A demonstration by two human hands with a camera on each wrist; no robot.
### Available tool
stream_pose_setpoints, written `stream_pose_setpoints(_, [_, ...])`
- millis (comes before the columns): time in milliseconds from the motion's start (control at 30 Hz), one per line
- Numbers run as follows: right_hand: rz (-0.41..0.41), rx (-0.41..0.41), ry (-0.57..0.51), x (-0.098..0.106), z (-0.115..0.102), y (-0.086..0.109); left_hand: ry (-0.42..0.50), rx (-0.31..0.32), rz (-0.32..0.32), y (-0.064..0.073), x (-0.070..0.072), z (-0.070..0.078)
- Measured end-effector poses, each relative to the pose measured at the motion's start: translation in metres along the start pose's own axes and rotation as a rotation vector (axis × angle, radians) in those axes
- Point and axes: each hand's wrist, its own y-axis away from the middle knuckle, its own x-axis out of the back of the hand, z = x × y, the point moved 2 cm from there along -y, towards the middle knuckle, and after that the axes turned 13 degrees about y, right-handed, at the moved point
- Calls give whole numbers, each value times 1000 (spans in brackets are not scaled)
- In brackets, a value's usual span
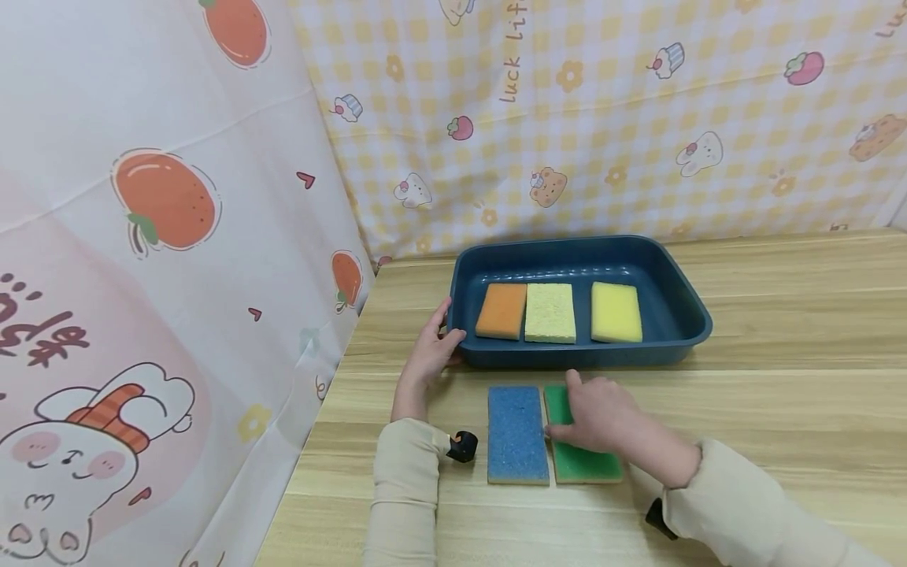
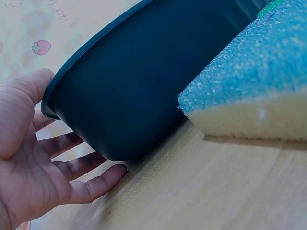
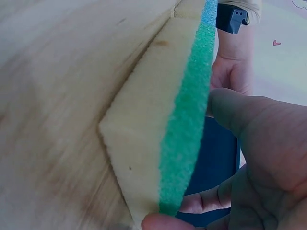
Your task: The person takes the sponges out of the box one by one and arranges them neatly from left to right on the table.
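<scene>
A dark blue rectangular pan (image 1: pixel 567 357) stands on the wooden table. My left hand (image 1: pixel 429 353) holds its near left corner, thumb at the rim and fingers against the outer wall in the left wrist view. In front of the pan lie two scouring sponges side by side, a blue one (image 1: pixel 517 433) and a green one (image 1: pixel 584 463), each with a pale foam underside. My right hand (image 1: pixel 602 413) grips the green sponge from above, thumb at its left edge. In the right wrist view, fingertips (image 3: pixel 165 221) curl at the edge of that sponge.
Inside the pan, an orange sponge (image 1: pixel 501 311) and a pale yellow sponge (image 1: pixel 550 313) lie close together, with a bright yellow sponge (image 1: pixel 616 313) farther right. Behind the pan hangs a checked cloth (image 1: pixel 602 118); a white printed cloth (image 1: pixel 177 315) hangs on the left.
</scene>
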Motion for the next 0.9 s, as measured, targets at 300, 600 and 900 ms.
stream_pose_setpoints(300, [13,29,39,1,0,0,1,0,-5,0,0,0])
stream_pose_setpoints(600, [29,68,63,11,1,1,-1,11,-20,4,-1,5])
stream_pose_setpoints(900, [48,76,6,59,12,-12,1,-10,-13,-2,2,-3])
